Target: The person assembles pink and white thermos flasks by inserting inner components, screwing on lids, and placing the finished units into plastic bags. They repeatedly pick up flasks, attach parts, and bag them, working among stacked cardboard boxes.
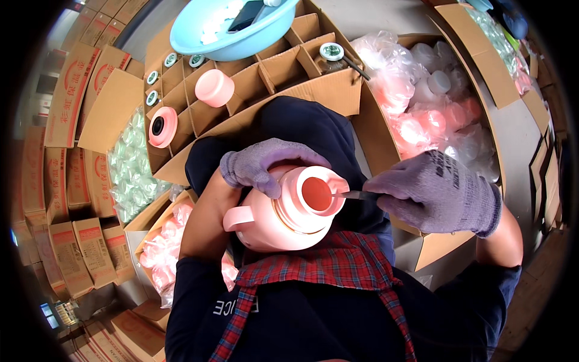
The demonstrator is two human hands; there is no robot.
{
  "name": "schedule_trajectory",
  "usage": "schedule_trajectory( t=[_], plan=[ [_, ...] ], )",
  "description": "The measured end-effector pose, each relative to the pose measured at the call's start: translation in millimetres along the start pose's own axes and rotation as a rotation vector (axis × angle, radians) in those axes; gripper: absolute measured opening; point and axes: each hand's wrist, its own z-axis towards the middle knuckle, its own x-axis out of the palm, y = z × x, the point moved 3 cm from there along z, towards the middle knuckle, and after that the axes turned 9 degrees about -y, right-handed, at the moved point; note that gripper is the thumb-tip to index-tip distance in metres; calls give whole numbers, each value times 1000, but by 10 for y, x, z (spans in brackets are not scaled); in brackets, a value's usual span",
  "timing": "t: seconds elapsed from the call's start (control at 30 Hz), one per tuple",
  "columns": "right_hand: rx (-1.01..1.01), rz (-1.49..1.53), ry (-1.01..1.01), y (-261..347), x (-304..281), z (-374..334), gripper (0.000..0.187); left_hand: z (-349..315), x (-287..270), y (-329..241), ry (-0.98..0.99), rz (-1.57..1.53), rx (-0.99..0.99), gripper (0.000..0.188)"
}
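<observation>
Grip, left: your gloved left hand point(265, 166) is closed over the shoulder of the pink vacuum jug point(283, 220), steadying it on your lap.
Grip, right: your gloved right hand point(437, 193) is clenched on a thin metal tool point(356, 195), its tip laid at the rim of the jug's mouth.
Jug: it lies tilted against your plaid apron point(325, 265), handle point(238, 217) to your left, round orange-red opening point(316, 193) facing up and no lid on it.
Done so far: you can judge only a few finished; two pink pieces point(214, 87) sit in the divided carton point(271, 66) ahead, beside several small white-and-green caps point(332, 51).
Left to do: most cells of that carton are unfilled, and bagged pink and white parts point(416, 114) fill the open box on your right, more bagged pink ones point(166, 247) at your left knee.
Around you: a light blue basin point(241, 36) rests on the carton's far end; flat printed cartons point(66, 181) are stacked to your left.
</observation>
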Motion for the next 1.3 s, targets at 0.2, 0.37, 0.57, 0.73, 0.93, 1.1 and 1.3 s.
schedule_trajectory(
  t=[0.2,0.37,0.57,0.73,0.93,1.1,1.3],
  plan=[
    [-71,-132,-3,-226,82,47,21,105,135,-19,-5,135,-78,83],
    [-155,-176,-68,-323,90,43,20,111,162,37,-42,246,-31,82],
    [-324,-349,-152,-357,169,-47,20,101,139,159,-88,201,-69,82],
    [-368,-324,-254,-405,212,-103,18,119,183,132,-102,160,-72,81],
    [-329,-404,-232,-358,176,-103,15,143,193,110,-95,182,-62,79],
    [-269,-311,-227,-376,174,-91,17,125,226,115,-127,112,-78,79],
    [-317,-473,-181,-233,93,-99,23,123,187,141,-92,101,-70,81]
  ],
)
